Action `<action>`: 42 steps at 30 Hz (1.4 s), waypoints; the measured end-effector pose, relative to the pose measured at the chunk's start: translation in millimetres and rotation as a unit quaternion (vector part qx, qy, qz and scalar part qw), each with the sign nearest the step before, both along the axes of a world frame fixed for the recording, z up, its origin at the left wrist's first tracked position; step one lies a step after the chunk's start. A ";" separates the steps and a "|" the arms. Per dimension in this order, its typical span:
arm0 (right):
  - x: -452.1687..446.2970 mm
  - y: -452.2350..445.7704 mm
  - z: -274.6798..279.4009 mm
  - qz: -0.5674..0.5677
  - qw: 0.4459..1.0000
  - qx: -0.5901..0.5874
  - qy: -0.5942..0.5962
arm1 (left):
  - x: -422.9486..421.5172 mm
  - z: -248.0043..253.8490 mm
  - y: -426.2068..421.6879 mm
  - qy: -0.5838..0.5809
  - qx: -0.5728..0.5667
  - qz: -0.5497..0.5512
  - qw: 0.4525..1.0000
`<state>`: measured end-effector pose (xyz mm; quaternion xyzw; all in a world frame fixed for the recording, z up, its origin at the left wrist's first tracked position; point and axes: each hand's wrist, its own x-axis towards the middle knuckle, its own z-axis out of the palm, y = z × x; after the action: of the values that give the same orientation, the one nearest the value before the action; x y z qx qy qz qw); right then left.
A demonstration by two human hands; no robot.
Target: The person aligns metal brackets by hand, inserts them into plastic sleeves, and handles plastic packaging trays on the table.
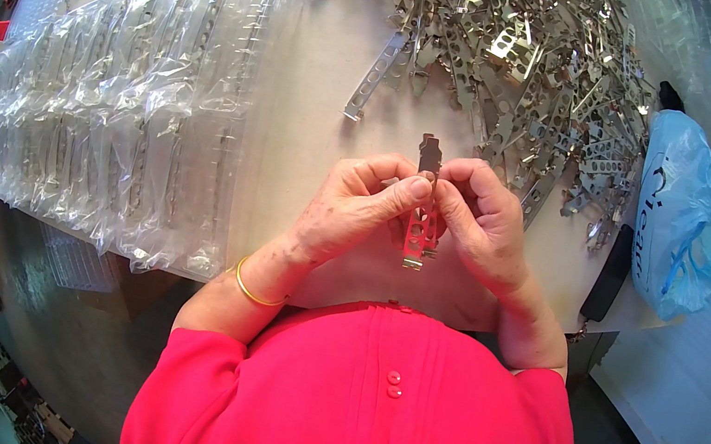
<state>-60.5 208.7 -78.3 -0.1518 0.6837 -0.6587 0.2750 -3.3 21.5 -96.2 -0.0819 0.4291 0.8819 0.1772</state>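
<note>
A narrow metal bracket (429, 156) with round holes stands lengthwise between my two hands, close in front of my body. My left hand (357, 202) pinches it between thumb and fingers from the left side. From the right, the closed thumb and fingertips of my right hand (488, 230) grip it at about the same height. My fingers cover part of its middle. Beyond my hands, a loose bracket (375, 75) lies apart on the table, near a large heap of similar metal brackets (540, 74).
A clear plastic tray (245, 124) on the left holds rows of brackets in crinkled clear film. At the right edge sit a light blue plastic bag (678, 215) and a long black object (612, 276). Clear plastic trays (696, 67) lie at the far right.
</note>
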 end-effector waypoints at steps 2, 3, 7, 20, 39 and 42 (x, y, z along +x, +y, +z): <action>1.2 -1.7 2.0 0.003 0.999 0.024 0.021 | 0.0 -0.1 2.1 0.000 -0.009 0.008 1.000; 2.0 -2.2 1.7 -0.009 0.999 0.025 0.031 | 0.1 -0.3 3.0 0.000 -0.017 0.016 1.000; 1.7 2.5 -3.8 -0.050 0.995 0.040 0.076 | -0.1 -3.3 3.0 0.010 -0.048 0.029 0.998; 3.7 5.7 -3.6 0.052 0.997 0.048 -0.028 | 2.5 -2.6 5.0 0.104 -0.193 0.093 0.971; -2.5 5.6 7.6 0.001 0.986 -0.011 -0.165 | -2.4 -3.2 0.9 0.008 -0.035 0.101 0.994; -2.6 5.7 9.2 0.017 0.987 -0.004 -0.163 | -2.9 -1.1 0.0 0.021 -0.033 0.096 0.995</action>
<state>-63.1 214.5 -69.1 -0.0555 0.6249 -0.6721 0.3934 -6.2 21.6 -97.2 -0.1098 0.4514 0.8819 0.0804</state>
